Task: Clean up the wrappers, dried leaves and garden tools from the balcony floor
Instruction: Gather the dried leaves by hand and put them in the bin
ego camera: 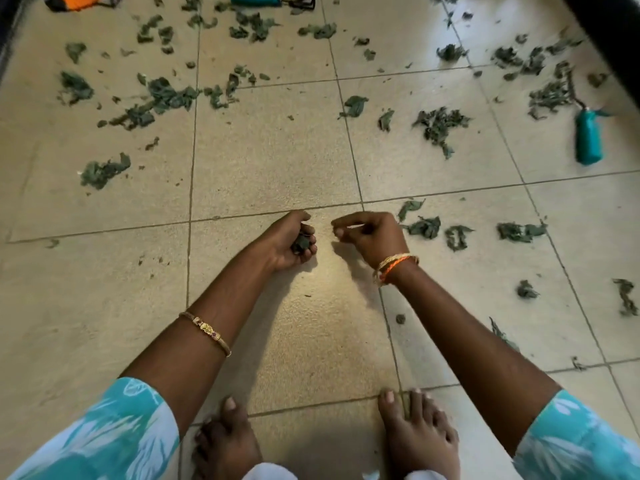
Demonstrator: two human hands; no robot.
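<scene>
Two arms stretched low over the floor [104, 271], left hand [289, 242] cupping dried leaves [300, 243], right hand [369, 237] curled, seemingly empty

The floor [277, 161] is made of big tan tiles with thin dark lines between them. Two bare feet [419, 441] stand on it at the bottom. A gold bangle [206, 332] sits on one arm. Orange and gold bangles [394, 266] sit on the other wrist. The sleeves [114, 434] are blue and white.
</scene>
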